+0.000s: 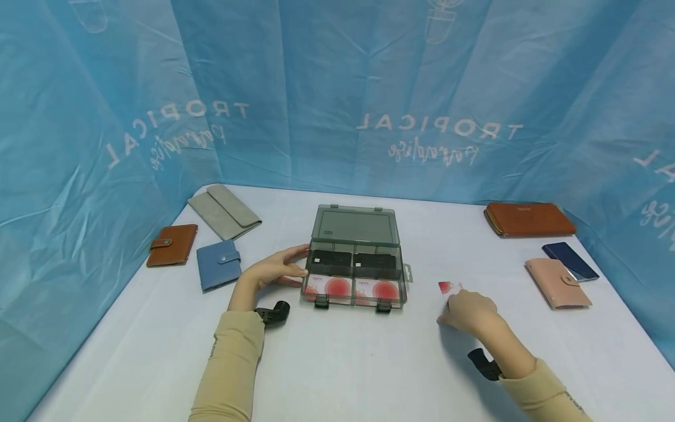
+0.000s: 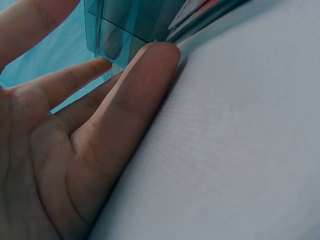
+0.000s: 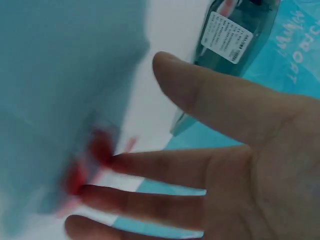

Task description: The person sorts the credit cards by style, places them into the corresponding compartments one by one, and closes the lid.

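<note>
A clear grey-green plastic case [image 1: 354,225] stands with its lid raised at the back. Black items [image 1: 331,258] fill its rear compartments, and white cards with red circles [image 1: 336,286] lie in the front ones. At the case's left side is my left hand [image 1: 274,269], fingers extended; its thumb [image 2: 150,75] lies along the table with the tip at the case wall. My right hand [image 1: 468,310] is to the right of the case, thumb spread away. Its fingertips are at a small red-and-white piece [image 1: 445,287], blurred in the right wrist view, on the table.
On the left lie a grey-green wallet [image 1: 224,211], a brown wallet [image 1: 173,245] and a blue wallet [image 1: 217,266]. To the right are a brown zip wallet [image 1: 529,220], a dark phone [image 1: 569,261] and a pink wallet [image 1: 556,283]. A blue curtain [image 1: 337,117] borders the white table.
</note>
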The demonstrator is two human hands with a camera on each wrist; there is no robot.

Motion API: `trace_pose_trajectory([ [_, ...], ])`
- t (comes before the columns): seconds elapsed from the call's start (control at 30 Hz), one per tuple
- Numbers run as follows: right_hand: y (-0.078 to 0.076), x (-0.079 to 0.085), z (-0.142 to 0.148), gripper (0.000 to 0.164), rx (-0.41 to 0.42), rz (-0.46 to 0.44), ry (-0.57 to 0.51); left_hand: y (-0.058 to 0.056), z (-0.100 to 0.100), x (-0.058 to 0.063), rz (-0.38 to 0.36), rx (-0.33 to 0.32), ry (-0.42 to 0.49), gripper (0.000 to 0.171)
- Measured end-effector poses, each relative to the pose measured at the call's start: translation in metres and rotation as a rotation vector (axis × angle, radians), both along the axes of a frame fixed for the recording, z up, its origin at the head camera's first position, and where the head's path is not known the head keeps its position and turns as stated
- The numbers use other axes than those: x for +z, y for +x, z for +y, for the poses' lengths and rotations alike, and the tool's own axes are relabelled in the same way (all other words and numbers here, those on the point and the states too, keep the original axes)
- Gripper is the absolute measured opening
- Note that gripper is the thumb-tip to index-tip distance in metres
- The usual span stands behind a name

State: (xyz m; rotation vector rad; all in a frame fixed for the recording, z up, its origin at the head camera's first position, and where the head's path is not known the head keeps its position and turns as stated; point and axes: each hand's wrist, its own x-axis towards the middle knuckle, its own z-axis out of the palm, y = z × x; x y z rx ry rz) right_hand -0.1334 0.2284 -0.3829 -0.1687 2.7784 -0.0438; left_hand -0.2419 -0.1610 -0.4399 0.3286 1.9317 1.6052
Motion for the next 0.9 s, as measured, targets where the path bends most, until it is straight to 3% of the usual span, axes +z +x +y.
trace_pose_trajectory([
  [0.1, -0.009, -0.006, -0.001, 0.040, 0.042, 0.042, -0.022, 0.000, 0.000, 0.000, 0.001, 0.001, 0.002, 0.082],
  [0.3, -0.035, -0.012, 0.012, 0.033, 0.121, 0.108, -0.155, 0.001, -0.001, -0.001, -0.002, -0.006, 0.013, 0.081],
  [0.47, -0.056, -0.019, 0.025, 0.049, 0.067, 0.097, -0.227, 0.001, 0.000, 0.000, -0.004, -0.007, 0.010, 0.080],
  [0.6, -0.070, -0.022, 0.033, 0.060, 0.003, 0.020, -0.273, 0.001, 0.001, 0.000, -0.002, -0.013, 0.012, 0.080],
  [0.77, -0.080, -0.025, 0.039, 0.061, -0.048, -0.053, -0.337, 0.000, 0.001, -0.001, -0.002, -0.015, 0.001, 0.079],
  [0.9, -0.082, -0.025, 0.040, 0.060, -0.048, -0.028, -0.414, 0.000, 0.000, -0.001, -0.002, -0.006, -0.010, 0.080],
])
